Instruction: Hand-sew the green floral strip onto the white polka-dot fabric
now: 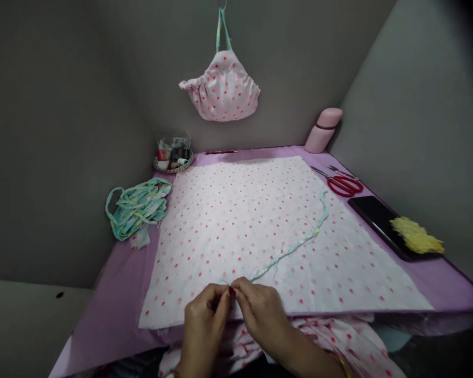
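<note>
My left hand (205, 311) and my right hand (262, 310) meet at the near edge of a white cloth with red dots (220, 220). The fingers of both are pinched, the tips nearly touching. A narrow mint-green fabric cord (289, 249) runs from my right fingers in a curve to the upper right of the cloth, with loose fine threads beside it. My right hand grips its near end. Something thin and pale sticks up at my left fingertips, too small to name. More pink dotted fabric (339, 338) lies below the table edge under my forearms.
Bundled mint-green strips (140, 207) and a basket of thread spools (174, 163) sit at left. Red-handled scissors (343, 186), a black phone-like slab (376, 223) with a yellow piece (415, 235) on it, and a pink bottle (324, 131) stand right. A dotted fabric item (225, 89) hangs behind.
</note>
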`<action>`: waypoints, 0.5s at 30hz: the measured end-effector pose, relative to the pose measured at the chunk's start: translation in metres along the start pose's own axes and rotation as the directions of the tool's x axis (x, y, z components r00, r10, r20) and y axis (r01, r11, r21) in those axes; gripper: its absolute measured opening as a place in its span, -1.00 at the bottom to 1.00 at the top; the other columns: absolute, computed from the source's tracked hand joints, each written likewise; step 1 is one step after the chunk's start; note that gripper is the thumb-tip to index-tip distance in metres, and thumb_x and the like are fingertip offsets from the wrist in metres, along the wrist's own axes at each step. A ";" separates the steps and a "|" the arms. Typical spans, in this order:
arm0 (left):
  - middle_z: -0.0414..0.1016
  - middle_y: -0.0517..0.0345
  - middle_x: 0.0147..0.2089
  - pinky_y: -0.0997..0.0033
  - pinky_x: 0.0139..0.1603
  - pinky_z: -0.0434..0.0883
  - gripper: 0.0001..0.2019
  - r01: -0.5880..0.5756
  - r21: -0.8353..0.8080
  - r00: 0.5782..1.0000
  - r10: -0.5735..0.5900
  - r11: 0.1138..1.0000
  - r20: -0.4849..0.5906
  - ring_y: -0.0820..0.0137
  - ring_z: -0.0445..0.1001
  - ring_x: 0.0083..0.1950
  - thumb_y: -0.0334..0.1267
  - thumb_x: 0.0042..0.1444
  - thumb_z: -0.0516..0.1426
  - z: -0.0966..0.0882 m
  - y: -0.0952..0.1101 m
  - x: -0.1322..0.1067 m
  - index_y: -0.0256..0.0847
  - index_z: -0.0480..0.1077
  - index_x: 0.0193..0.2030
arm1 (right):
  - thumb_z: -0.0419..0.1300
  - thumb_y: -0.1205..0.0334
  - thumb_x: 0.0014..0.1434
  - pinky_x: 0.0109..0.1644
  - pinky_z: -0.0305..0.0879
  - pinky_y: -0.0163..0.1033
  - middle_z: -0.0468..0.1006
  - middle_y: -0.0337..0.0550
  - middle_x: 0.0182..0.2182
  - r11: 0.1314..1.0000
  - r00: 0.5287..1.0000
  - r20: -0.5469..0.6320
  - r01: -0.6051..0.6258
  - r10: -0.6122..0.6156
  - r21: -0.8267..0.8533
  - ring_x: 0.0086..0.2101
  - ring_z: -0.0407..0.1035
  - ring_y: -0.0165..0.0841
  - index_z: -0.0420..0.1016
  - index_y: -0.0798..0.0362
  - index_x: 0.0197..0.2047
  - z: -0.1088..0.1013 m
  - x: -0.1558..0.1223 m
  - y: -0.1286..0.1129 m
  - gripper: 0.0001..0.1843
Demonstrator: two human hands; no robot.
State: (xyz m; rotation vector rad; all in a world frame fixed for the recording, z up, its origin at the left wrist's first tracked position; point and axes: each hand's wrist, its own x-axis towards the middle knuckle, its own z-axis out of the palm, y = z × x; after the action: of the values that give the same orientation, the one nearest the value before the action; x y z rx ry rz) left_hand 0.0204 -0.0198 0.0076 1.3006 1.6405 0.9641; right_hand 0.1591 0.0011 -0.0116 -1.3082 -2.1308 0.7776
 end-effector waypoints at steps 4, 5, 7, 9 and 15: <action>0.47 0.19 -0.56 0.49 -0.46 0.35 -0.69 0.213 -0.336 0.977 -0.197 0.917 0.080 0.44 0.41 -0.52 0.00 -0.08 0.21 0.003 0.000 0.006 -0.26 0.42 -0.43 | -0.16 0.25 0.29 -0.40 0.18 -0.35 0.48 -0.15 -0.51 0.995 1.000 -0.016 0.000 0.001 0.095 -0.49 0.39 -0.37 0.38 0.08 -0.27 -0.001 0.001 0.000 -0.69; 0.47 0.20 -0.57 0.49 -0.48 0.34 -0.65 0.274 -0.398 0.962 -0.245 0.875 0.124 0.45 0.40 -0.55 0.02 -0.14 0.25 0.003 0.000 0.008 -0.27 0.42 -0.40 | -0.16 0.25 0.28 -0.40 0.18 -0.35 0.48 -0.15 -0.51 0.992 1.000 -0.019 0.006 -0.003 0.124 -0.49 0.39 -0.37 0.38 0.08 -0.27 -0.001 0.001 -0.001 -0.70; 0.46 0.22 -0.58 0.52 -0.54 0.31 -0.57 0.363 -0.459 0.932 -0.307 0.811 0.194 0.49 0.36 -0.60 0.06 -0.24 0.29 0.002 -0.002 0.011 -0.28 0.44 -0.37 | -0.15 0.25 0.28 -0.39 0.19 -0.35 0.48 -0.16 -0.49 0.982 1.000 -0.024 0.014 -0.010 0.188 -0.49 0.38 -0.39 0.37 0.07 -0.27 -0.001 0.001 -0.001 -0.72; 0.44 0.24 -0.61 0.54 -0.57 0.27 -0.56 0.396 -0.462 0.918 -0.329 0.794 0.220 0.52 0.33 -0.62 0.08 -0.27 0.31 0.000 -0.006 0.013 -0.29 0.46 -0.40 | -0.13 0.24 0.29 -0.38 0.19 -0.36 0.48 -0.18 -0.47 0.966 1.000 -0.024 0.016 -0.010 0.259 -0.48 0.37 -0.40 0.35 0.06 -0.26 -0.001 0.002 -0.002 -0.75; 0.42 0.26 -0.64 0.61 -0.59 0.24 -0.60 0.410 -0.550 0.911 -0.350 0.727 0.217 0.55 0.30 -0.62 0.02 -0.33 0.37 -0.004 -0.016 0.019 -0.29 0.49 -0.48 | -0.08 0.26 0.24 -0.48 0.07 -0.36 0.28 -0.34 -0.60 0.920 1.000 -0.027 0.005 0.006 0.391 -0.58 0.19 -0.44 0.23 0.08 -0.04 -0.009 0.003 -0.004 -0.76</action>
State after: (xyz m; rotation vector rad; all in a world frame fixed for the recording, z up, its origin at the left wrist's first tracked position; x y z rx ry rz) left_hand 0.0087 -0.0048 -0.0084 0.5444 1.3012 1.0156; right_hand 0.1613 0.0043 -0.0018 -1.0966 -1.8278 1.1115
